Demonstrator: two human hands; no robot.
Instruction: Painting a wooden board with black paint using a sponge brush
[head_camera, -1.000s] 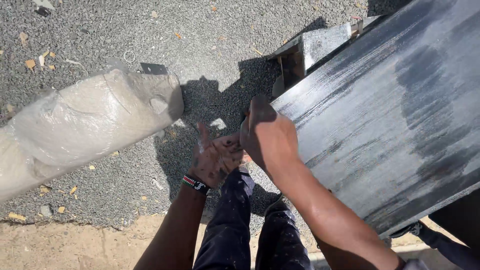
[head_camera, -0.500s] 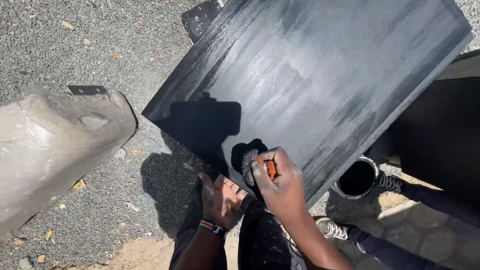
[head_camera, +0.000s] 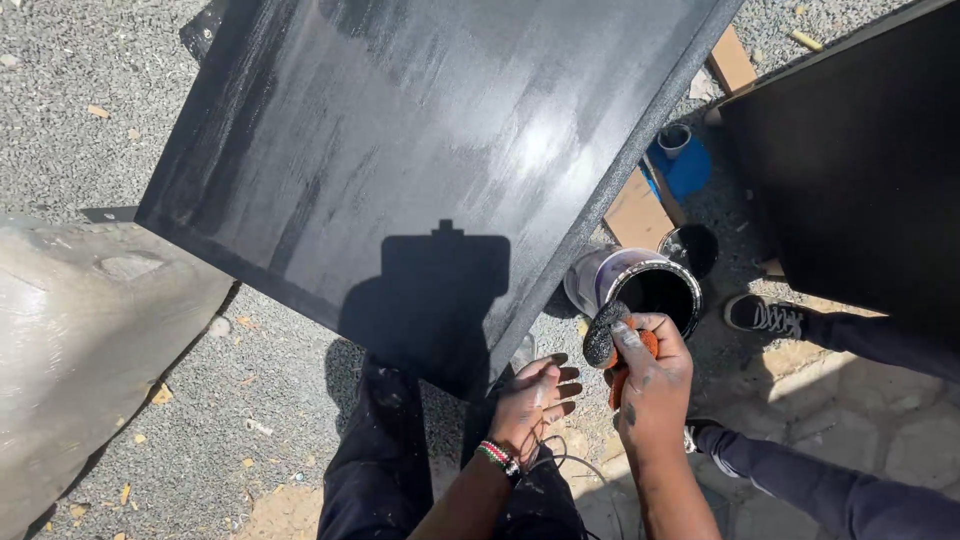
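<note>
While the right hand (head_camera: 650, 385) grips a small paint roller (head_camera: 604, 335), its fingers (head_camera: 628, 340) closed around the orange handle, the dark, paint-soaked roller head sits just at the near rim of an open paint can (head_camera: 640, 288). That can stands on the gravel ground (head_camera: 90, 100) beside the right edge of a large black-painted board (head_camera: 400, 130), which lies tilted across the upper middle of the view and shows streaky grey sheen in the sun. The left hand (head_camera: 535, 395), wearing a beaded wristband (head_camera: 497, 457), is held loosely open, palm upward and fingers curled, holding nothing, just below the board's near corner and close beside the right hand. Dark, paint-speckled trousers (head_camera: 385, 450) show beneath both arms. A pale plastic-wrapped bundle (head_camera: 80, 330) lies on the gravel at the left. A second black panel (head_camera: 860, 170) fills the upper right, with a blue container (head_camera: 685, 165) and wood offcuts (head_camera: 735, 60) between the two boards. Another person's sneakered foot (head_camera: 765, 315) and dark trouser leg rest at the right.
</note>
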